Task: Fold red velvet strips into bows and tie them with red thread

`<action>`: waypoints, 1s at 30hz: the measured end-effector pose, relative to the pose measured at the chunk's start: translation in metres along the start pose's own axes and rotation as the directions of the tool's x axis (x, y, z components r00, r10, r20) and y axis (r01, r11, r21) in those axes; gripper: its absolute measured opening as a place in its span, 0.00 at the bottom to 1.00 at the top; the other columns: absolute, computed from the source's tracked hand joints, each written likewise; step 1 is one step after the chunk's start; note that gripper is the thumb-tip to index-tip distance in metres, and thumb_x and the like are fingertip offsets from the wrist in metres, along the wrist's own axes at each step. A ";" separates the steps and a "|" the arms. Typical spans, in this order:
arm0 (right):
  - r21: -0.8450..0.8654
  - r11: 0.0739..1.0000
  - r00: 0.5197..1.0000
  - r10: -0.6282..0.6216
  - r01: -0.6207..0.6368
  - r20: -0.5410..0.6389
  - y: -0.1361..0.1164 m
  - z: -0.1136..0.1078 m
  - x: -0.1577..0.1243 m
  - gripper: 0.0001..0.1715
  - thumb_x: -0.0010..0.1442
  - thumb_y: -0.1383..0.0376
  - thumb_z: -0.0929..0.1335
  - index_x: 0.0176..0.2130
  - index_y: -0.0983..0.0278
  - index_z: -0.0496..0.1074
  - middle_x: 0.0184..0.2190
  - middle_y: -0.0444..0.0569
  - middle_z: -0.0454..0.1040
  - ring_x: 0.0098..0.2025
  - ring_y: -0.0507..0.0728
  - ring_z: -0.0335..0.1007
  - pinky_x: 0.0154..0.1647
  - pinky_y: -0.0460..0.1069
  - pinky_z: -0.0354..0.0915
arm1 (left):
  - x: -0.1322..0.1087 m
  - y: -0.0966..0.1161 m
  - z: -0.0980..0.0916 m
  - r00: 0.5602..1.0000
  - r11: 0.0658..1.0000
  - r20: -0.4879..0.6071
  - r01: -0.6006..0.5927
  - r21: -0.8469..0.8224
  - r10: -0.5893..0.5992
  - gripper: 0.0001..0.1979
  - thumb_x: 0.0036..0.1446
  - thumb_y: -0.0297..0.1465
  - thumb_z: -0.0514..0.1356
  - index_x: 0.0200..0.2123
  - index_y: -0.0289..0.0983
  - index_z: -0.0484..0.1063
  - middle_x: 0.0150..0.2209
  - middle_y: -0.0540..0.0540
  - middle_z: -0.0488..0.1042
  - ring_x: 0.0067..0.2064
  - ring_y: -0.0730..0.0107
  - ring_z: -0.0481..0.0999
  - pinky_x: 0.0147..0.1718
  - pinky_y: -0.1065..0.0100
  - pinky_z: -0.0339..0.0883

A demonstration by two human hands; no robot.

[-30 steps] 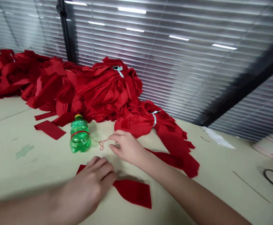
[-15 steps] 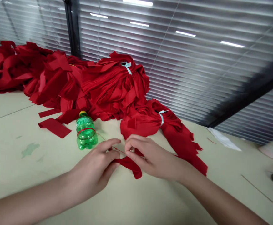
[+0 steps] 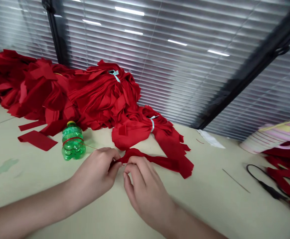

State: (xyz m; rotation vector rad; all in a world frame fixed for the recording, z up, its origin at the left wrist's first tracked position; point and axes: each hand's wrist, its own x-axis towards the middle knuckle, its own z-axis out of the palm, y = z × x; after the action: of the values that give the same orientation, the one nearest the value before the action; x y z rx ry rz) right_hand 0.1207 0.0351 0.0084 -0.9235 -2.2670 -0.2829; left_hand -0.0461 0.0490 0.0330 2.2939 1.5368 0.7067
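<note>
My left hand (image 3: 96, 174) and my right hand (image 3: 145, 191) meet at the middle of the table, both pinched on a gathered red cloth piece (image 3: 125, 159). A thin red thread (image 3: 91, 146) runs from my left fingers to a small green plastic bottle (image 3: 72, 145) standing just left of them, with red thread wound round its middle. Directly behind my hands lies a red cloth bundle (image 3: 147, 131) tied with a pale band.
A big heap of red cloth pieces (image 3: 60, 89) fills the back left against window blinds. A loose red piece (image 3: 37, 140) lies left of the bottle. Black scissors (image 3: 264, 182), more red cloth and a pink-and-white roll (image 3: 269, 137) sit at the right.
My left hand lifted the flat red piece off the table and my right hand came back to meet it; the piece is now bunched between both hands. The view swung right.
</note>
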 end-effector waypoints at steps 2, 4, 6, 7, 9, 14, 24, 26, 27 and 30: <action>-0.060 0.998 0.996 -0.032 0.027 -0.082 0.002 0.004 0.000 0.07 0.57 0.75 0.61 0.30 0.68 0.65 0.31 0.54 0.69 0.32 0.58 0.65 0.31 0.53 0.65 | 0.001 0.000 0.002 1.000 1.000 -0.019 0.015 -0.003 -0.016 0.06 0.55 0.25 0.53 0.28 0.36 0.68 0.24 0.50 0.70 0.25 0.71 0.67 0.24 0.70 0.57; -0.074 0.997 0.991 -0.046 0.037 -0.125 0.004 0.006 0.000 0.06 0.57 0.74 0.62 0.30 0.68 0.66 0.31 0.55 0.70 0.31 0.58 0.66 0.32 0.53 0.64 | -0.001 -0.001 0.003 0.999 1.000 -0.047 0.001 -0.013 -0.001 0.06 0.55 0.25 0.53 0.28 0.36 0.69 0.25 0.50 0.70 0.26 0.71 0.68 0.25 0.70 0.58; -0.027 0.999 0.996 -0.020 0.018 -0.082 0.004 0.007 -0.001 0.05 0.59 0.71 0.62 0.32 0.68 0.68 0.30 0.54 0.71 0.29 0.56 0.67 0.29 0.50 0.62 | -0.003 -0.001 0.005 0.998 0.999 -0.063 -0.032 -0.021 0.031 0.06 0.54 0.24 0.53 0.28 0.36 0.69 0.26 0.49 0.71 0.27 0.70 0.69 0.26 0.70 0.59; 0.039 0.999 0.999 0.030 -0.029 -0.024 0.004 0.006 -0.001 0.06 0.60 0.69 0.62 0.33 0.68 0.68 0.27 0.52 0.70 0.26 0.55 0.66 0.26 0.49 0.60 | -0.005 -0.002 0.005 0.997 0.999 -0.069 -0.048 -0.024 0.046 0.06 0.54 0.24 0.52 0.28 0.35 0.68 0.26 0.48 0.71 0.28 0.69 0.69 0.26 0.69 0.60; 0.269 0.934 0.967 0.195 -0.234 0.163 0.000 0.007 -0.001 0.11 0.62 0.65 0.61 0.29 0.66 0.66 0.20 0.46 0.66 0.20 0.51 0.60 0.21 0.47 0.54 | -0.007 -0.002 0.006 0.992 0.996 -0.096 -0.082 -0.024 0.080 0.07 0.54 0.23 0.52 0.28 0.35 0.67 0.26 0.48 0.71 0.29 0.68 0.69 0.28 0.68 0.61; 0.721 -0.006 0.653 0.417 -0.693 0.632 -0.011 0.015 0.002 0.20 0.60 0.53 0.64 0.25 0.64 0.64 0.17 0.40 0.61 0.16 0.46 0.52 0.17 0.44 0.48 | -0.012 -0.004 0.009 0.961 0.984 -0.225 -0.174 -0.028 0.163 0.07 0.57 0.23 0.51 0.30 0.35 0.67 0.29 0.46 0.71 0.33 0.65 0.69 0.31 0.65 0.63; 0.719 -0.444 0.536 0.479 -0.535 0.695 -0.010 0.022 0.000 0.13 0.47 0.58 0.75 0.26 0.65 0.76 0.23 0.44 0.69 0.20 0.45 0.57 0.21 0.44 0.49 | -0.012 0.001 0.007 0.989 0.975 -0.145 -0.028 -0.221 -0.004 0.05 0.55 0.27 0.54 0.29 0.36 0.69 0.27 0.51 0.72 0.28 0.72 0.71 0.27 0.70 0.64; 0.738 -0.405 0.548 0.496 -0.540 0.673 -0.010 0.022 -0.001 0.13 0.47 0.57 0.75 0.25 0.65 0.76 0.22 0.44 0.69 0.20 0.46 0.57 0.21 0.45 0.49 | -0.010 0.001 0.003 0.993 0.961 -0.078 0.063 -0.269 -0.087 0.06 0.55 0.29 0.55 0.28 0.37 0.70 0.26 0.51 0.73 0.27 0.72 0.71 0.27 0.70 0.64; 0.744 -0.396 0.555 0.498 -0.538 0.666 -0.010 0.022 -0.001 0.13 0.47 0.58 0.75 0.25 0.65 0.76 0.21 0.43 0.69 0.20 0.46 0.57 0.22 0.45 0.50 | -0.009 0.001 0.001 0.992 0.948 -0.044 0.099 -0.302 -0.118 0.06 0.55 0.29 0.55 0.28 0.37 0.70 0.26 0.51 0.73 0.28 0.71 0.72 0.27 0.70 0.64; 0.721 -0.442 0.565 0.447 -0.534 0.693 -0.010 0.022 -0.002 0.11 0.48 0.59 0.74 0.26 0.65 0.76 0.21 0.43 0.68 0.22 0.46 0.57 0.25 0.45 0.52 | -0.008 -0.001 -0.003 0.983 0.854 0.081 0.181 -0.488 -0.162 0.07 0.55 0.31 0.56 0.28 0.36 0.71 0.25 0.50 0.75 0.29 0.70 0.74 0.28 0.70 0.65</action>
State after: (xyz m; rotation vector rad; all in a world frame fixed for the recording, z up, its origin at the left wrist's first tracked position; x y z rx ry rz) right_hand 0.1041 0.0364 -0.0088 -0.8836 -0.9401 1.7912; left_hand -0.0511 0.0419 0.0326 1.7572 1.3292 0.8820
